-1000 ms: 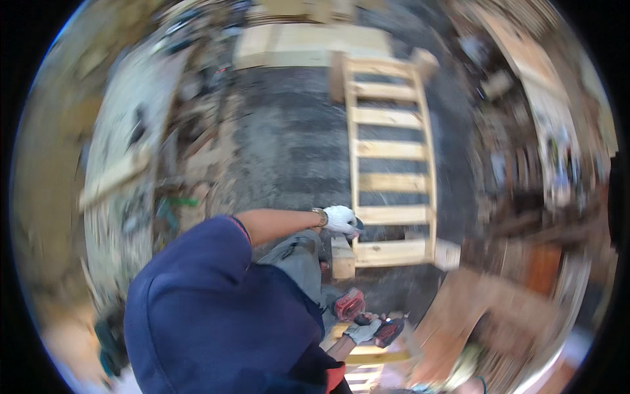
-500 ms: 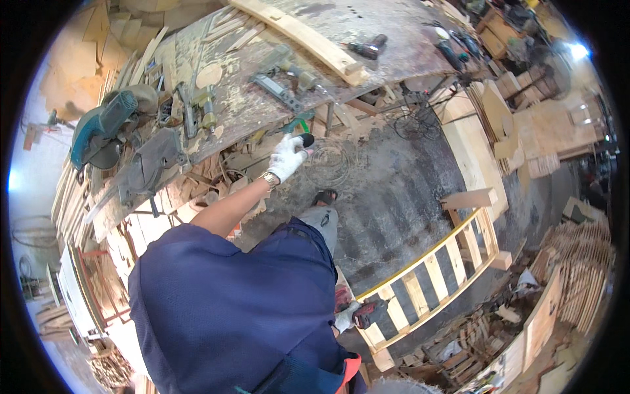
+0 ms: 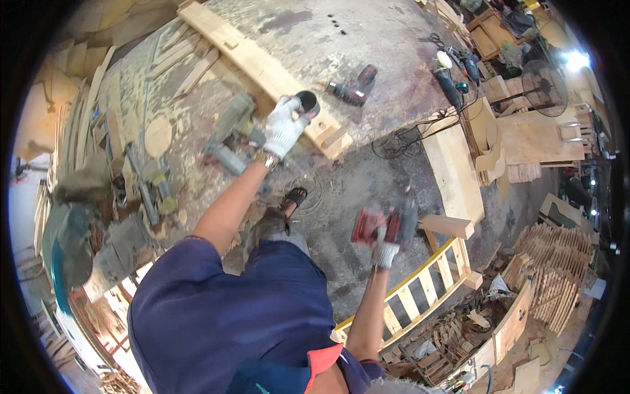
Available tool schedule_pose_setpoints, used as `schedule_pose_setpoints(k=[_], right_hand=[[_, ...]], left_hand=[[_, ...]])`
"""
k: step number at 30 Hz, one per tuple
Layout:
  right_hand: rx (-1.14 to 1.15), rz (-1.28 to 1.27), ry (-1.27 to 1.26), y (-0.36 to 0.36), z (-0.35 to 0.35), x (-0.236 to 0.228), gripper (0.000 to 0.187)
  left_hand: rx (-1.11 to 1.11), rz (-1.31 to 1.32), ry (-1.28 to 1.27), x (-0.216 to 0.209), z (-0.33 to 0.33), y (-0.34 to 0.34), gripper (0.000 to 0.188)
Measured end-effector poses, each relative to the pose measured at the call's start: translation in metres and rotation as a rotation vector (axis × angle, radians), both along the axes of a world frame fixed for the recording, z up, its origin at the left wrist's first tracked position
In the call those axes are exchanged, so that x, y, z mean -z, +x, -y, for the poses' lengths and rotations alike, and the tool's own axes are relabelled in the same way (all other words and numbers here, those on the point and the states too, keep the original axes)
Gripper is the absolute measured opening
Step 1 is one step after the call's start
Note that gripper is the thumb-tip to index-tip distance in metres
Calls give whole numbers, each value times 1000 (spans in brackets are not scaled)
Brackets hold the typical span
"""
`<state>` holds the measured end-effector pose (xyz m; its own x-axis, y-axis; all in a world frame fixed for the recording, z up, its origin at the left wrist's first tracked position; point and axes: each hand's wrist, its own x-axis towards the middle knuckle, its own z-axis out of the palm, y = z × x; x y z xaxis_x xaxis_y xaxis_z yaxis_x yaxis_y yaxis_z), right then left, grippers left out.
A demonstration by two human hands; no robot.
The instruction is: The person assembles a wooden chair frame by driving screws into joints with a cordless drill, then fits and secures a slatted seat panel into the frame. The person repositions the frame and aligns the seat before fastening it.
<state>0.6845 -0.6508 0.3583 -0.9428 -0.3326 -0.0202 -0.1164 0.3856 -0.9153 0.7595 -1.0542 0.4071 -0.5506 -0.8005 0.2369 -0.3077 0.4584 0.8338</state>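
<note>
Left hand, knit-gloved, grips a dark cylinder by pale timber; right hand holds a red power tool.

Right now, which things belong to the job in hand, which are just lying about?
In use, probably:
dark round object, in left hand
red power tool, in right hand
slatted wooden frame

Lying about, probably:
drill on workbench
black cables
pale disc

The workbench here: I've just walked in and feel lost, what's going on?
The person's gloved left hand holds a dark round object by the end of a wooden plank on the workbench, where a drill lies. The gloved right hand grips a red and black power tool, blurred. To the right is a slatted wooden frame.
</note>
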Motion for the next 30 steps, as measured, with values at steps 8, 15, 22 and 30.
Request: schedule_pose_setpoints(k=[8, 15, 22, 30], right_hand=[[-135, -245, 580, -241, 222, 5, 65], [-130, -26, 373, -280, 289, 16, 71], [-101, 21, 49, -249, 274, -8, 83], [35, 23, -196, -181, 148, 33, 68]], left_hand=[[52, 367, -114, 63, 158, -182, 29], [182, 358, -315, 139, 189, -192, 29], [231, 541, -269, 111, 202, -196, 56], [-128, 126, -440, 31, 123, -120, 73]])
